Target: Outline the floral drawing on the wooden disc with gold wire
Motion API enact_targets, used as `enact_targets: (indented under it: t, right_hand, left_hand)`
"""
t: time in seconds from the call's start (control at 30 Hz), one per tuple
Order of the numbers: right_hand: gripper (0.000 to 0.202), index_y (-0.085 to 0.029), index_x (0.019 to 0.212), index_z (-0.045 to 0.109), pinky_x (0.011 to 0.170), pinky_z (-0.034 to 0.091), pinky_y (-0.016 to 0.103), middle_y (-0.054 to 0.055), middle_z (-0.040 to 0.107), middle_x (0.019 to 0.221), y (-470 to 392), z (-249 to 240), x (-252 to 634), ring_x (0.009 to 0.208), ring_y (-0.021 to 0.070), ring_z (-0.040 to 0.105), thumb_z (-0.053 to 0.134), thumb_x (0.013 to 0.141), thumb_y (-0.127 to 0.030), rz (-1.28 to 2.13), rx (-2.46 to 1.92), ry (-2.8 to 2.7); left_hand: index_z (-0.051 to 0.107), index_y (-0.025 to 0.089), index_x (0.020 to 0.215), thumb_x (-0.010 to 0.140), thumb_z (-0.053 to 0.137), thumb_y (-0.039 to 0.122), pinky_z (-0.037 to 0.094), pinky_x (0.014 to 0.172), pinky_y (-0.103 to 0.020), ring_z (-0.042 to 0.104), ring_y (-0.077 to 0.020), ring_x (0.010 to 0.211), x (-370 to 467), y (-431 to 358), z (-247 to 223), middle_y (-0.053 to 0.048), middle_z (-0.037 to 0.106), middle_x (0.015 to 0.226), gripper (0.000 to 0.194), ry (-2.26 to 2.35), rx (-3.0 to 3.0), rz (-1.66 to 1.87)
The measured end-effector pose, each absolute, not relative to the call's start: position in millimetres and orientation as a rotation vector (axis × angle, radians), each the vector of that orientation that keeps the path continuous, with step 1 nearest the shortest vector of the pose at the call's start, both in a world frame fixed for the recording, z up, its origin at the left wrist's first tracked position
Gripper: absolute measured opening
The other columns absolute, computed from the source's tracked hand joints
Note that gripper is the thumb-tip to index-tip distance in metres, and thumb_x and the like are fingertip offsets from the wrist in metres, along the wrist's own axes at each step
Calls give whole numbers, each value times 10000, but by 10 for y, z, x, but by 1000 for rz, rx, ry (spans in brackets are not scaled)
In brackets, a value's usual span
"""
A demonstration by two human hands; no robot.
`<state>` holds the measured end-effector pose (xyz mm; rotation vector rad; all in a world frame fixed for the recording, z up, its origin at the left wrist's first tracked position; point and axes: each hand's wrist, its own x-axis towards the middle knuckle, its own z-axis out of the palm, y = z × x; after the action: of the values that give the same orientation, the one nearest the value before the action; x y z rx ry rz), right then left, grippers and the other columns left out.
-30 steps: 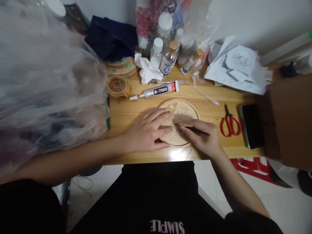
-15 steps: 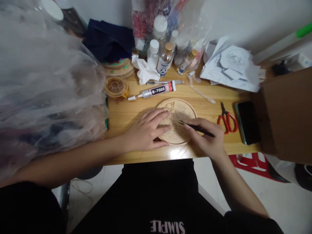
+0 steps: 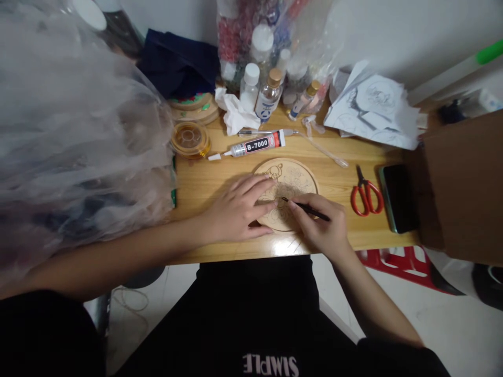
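Past your hands lie a glue tube (image 3: 257, 145) and a spool (image 3: 190, 139); beside your right hand (image 3: 327, 222), red-handled scissors (image 3: 365, 184), then a phone (image 3: 400, 199). Your left hand (image 3: 240, 212), fingers loosely spread, lies across the left of the wooden disc (image 3: 301, 175); your right pinches a dark slim tool (image 3: 310, 210) over its middle.

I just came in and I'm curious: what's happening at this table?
A person has their left hand spread flat on a round board with line drawings on it. Their right hand holds a thin dark tool, its tip at the middle of the board. A glue tube lies behind the board, and red-handled cutters lie to the right, beside a phone.
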<state>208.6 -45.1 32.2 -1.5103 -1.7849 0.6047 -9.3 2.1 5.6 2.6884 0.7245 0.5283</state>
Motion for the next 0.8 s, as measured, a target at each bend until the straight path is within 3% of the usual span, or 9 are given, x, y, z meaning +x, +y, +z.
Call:
enact_targets:
  t: [0.37, 0.8]
  right_hand:
    - [93, -197, 818, 736, 595, 594, 273, 37, 760, 745, -556, 299, 1898, 630, 158, 707, 670, 854, -250, 547, -1656, -1561]
    - [80, -213, 848, 708, 621, 589, 296, 31, 751, 765, -678, 265, 1673, 660, 157, 696, 633, 875, -221, 346, -1759, -1489]
  left_hand:
    - [676, 175, 1261, 930, 606, 536, 340, 1156, -540, 391, -352, 1425, -96, 24, 76, -180, 464, 1515, 494, 722, 2645, 473]
    - [724, 174, 1147, 893, 665, 513, 382, 1142, -528, 418, -350, 1419, -89, 25, 81, -174, 486, 1502, 428, 723, 2690, 472]
